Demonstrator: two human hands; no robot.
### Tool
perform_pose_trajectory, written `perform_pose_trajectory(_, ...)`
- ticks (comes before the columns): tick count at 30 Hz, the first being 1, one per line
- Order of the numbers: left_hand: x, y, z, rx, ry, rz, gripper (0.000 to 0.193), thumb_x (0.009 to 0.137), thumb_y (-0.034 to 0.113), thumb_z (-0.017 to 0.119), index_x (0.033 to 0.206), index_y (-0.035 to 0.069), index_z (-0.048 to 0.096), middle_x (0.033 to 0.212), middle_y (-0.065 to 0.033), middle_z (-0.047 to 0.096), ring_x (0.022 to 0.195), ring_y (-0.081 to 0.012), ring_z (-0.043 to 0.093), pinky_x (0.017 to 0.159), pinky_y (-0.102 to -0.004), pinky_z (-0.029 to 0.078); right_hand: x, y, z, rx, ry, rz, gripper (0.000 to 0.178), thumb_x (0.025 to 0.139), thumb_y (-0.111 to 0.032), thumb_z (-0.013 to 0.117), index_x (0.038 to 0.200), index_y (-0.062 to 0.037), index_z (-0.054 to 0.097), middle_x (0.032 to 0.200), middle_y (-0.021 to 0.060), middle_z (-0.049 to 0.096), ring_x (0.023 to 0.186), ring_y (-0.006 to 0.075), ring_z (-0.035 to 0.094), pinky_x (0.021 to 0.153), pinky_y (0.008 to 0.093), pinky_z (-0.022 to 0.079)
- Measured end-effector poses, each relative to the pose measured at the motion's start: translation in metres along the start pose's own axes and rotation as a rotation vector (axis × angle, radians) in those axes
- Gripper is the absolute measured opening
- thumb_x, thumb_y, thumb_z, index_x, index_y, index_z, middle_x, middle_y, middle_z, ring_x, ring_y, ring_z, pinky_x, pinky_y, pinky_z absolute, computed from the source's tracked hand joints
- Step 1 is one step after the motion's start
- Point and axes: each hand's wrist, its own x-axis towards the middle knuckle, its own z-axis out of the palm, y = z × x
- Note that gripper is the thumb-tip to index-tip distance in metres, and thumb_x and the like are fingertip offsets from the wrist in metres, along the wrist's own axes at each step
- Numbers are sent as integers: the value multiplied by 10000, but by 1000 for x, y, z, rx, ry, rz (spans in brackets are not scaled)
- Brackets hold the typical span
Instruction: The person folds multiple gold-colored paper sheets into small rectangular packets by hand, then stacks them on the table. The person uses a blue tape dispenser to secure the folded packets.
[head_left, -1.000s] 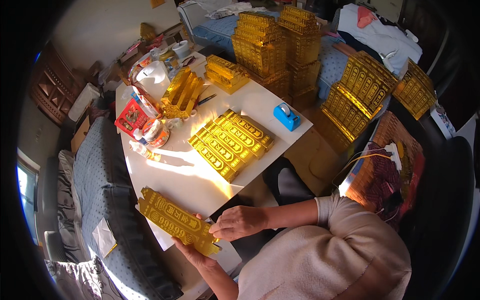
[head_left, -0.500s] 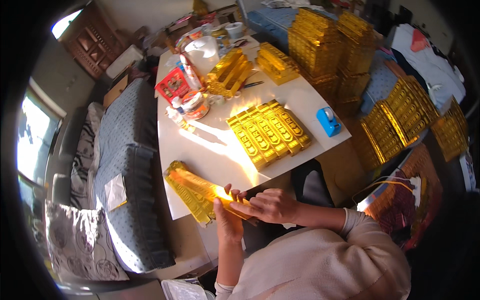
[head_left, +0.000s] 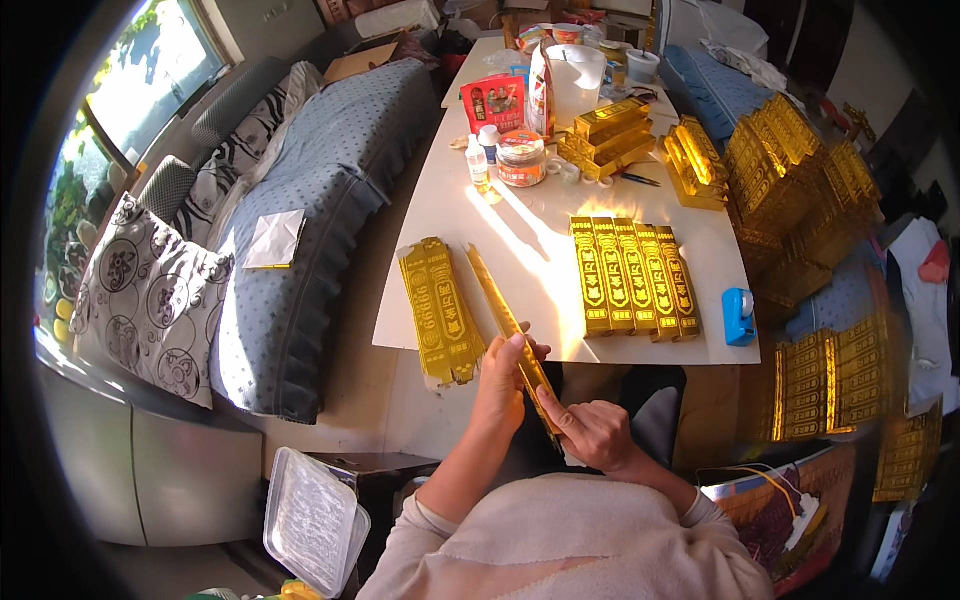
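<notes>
A long, narrow gold foil carton [head_left: 489, 283] slants up from my lap over the table's near edge, turned nearly edge-on. My left hand [head_left: 503, 378] is closed around its middle, thumb on the near side and fingertips showing beyond. My right hand [head_left: 597, 432] has its fingers curled, with thumb and index finger at the carton's lower end. Left of it lies a stack of flat gold cartons [head_left: 440, 315], jutting over the table edge. A row of several formed gold boxes [head_left: 634, 278] lies side by side farther right.
A blue tape dispenser [head_left: 739, 317] stands at the white table's [head_left: 545, 235] right corner. Behind are a lidded jar [head_left: 521, 158], small bottles [head_left: 476, 163], a red packet [head_left: 494, 103] and stacked gold boxes [head_left: 608, 140]. Tall gold stacks [head_left: 775, 180] rise at right. A covered sofa [head_left: 300, 230] runs along the left.
My view has turned, shifting the table rightward in the picture. The held carton has gone from lying broad side up over the flat stack to nearly edge-on beside it; both hands stay on it.
</notes>
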Motion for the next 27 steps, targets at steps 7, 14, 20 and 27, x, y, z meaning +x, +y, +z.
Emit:
perform_pose_trajectory(7,4,6,6,3,67,6,434,942,340,688,1209,27,550,959,-91,647,939,-227,703,804,-379,562,-9,1,1,23,15,-17,567,868,-81,732,1426,-79,634,575,5,428,444,134,450,444,299,390)
perform_pose_trajectory(14,8,30,5,30,107,97,365,952,287,714,1141,-8,610,936,-104,718,915,-230,745,823,-335,591,-28,-1,0,86,-32,14,551,869,-67,736,1412,-92,649,605,7,467,481,152,477,458,311,403)
perform_pose_trajectory(20,11,35,-13,290,108,168,282,916,246,809,1059,32,693,866,-12,712,686,-68,614,582,-244,458,-38,11,6,210,-109,210,507,896,-41,701,1395,-37,606,1075,105,638,898,239,673,807,362,562)
perform_pose_trajectory(27,-15,20,-3,319,-85,29,334,882,252,845,1102,44,704,943,-13,729,755,-78,633,626,-225,470,5,16,17,1055,-276,785,517,1013,-246,698,1423,0,502,1269,88,626,1126,159,623,989,312,492)
